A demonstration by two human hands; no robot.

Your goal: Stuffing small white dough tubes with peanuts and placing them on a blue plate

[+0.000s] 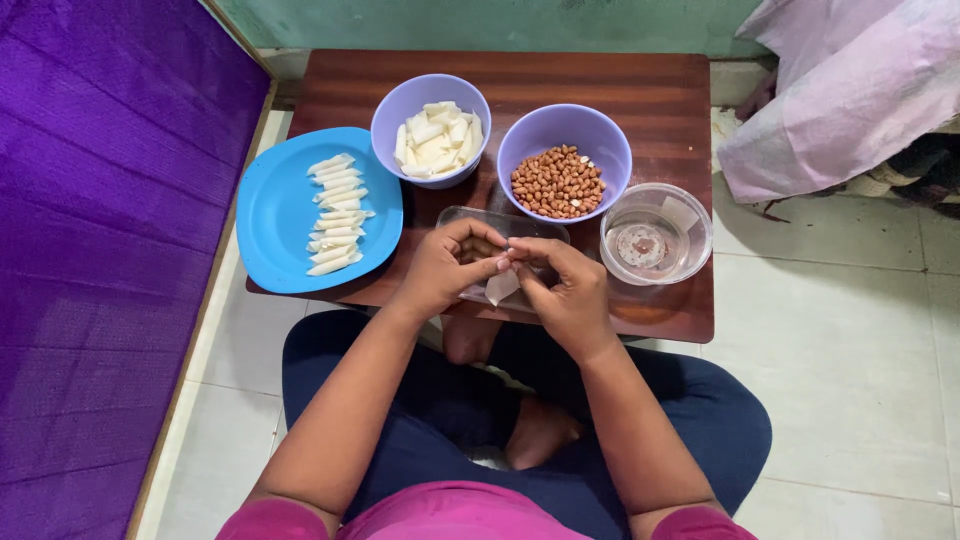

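Low dark-brown wooden counter [660,90], person seated cross-legged at its near edge. Round blue plastic plate [270,215] w/ a row of rolled white wrappers sits left, within easy reach. Two lilac plastic bowls behind: one w/ white wrapper pieces [432,125], one w/ red-skinned peanuts [560,150]. Clear round container [655,238] at right. Left hand [440,270] & right hand [570,295] meet over a clear tray [500,222], fingers pinched shut on a small white wrapper [500,287], apparently rolling it. Nothing blocks them.

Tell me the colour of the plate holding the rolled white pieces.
The plate is bright blue, seen best in the head view, at the table's left end.
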